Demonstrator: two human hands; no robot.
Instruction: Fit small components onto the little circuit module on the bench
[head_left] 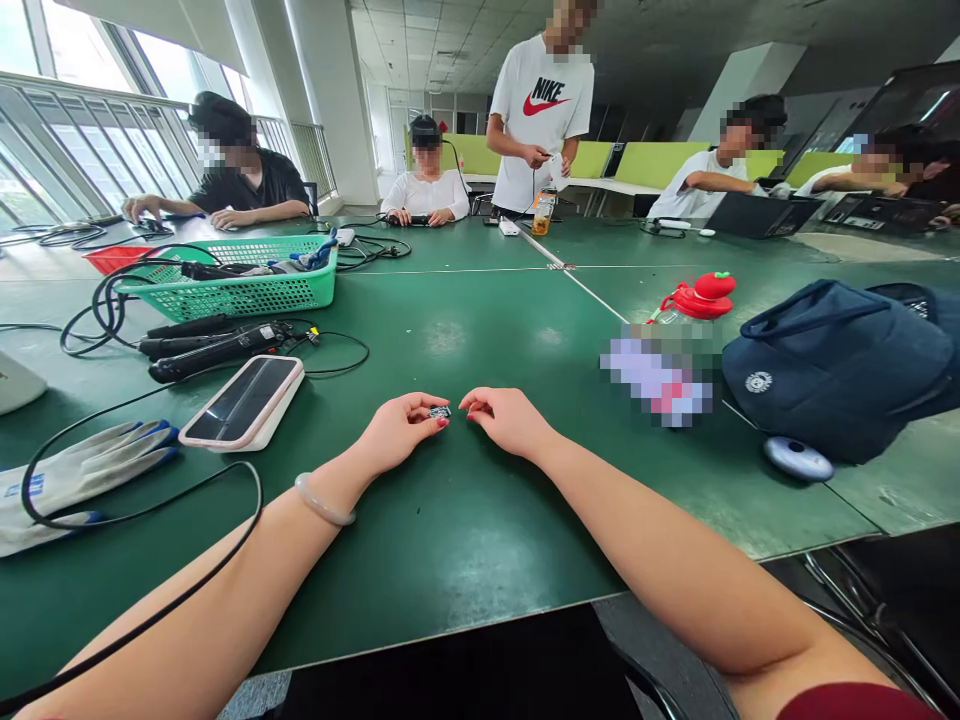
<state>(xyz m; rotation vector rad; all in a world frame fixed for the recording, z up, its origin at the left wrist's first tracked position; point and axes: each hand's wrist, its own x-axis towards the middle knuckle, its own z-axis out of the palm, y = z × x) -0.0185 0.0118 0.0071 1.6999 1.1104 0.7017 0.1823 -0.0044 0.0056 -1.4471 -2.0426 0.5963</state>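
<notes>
Over the middle of the green table [450,540], my left hand [397,430] pinches a small dark piece with white markings [439,412] between thumb and fingers. It looks like a tiny circuit board, too small to name for sure. A pale bangle [324,500] circles my left wrist. Just right of the piece, apart from it, my right hand [510,418] has its fingers curled and its thumb close to the index fingertip. Whether anything sits between those fingertips cannot be made out.
Left of my hands lie a phone [244,400], work gloves [82,475], black handheld devices [217,350], looping cables and a green basket [232,285]. On the right are a red-lidded bottle [694,300], a navy bag [840,360] and an oval case [799,458]. Several people are across the table.
</notes>
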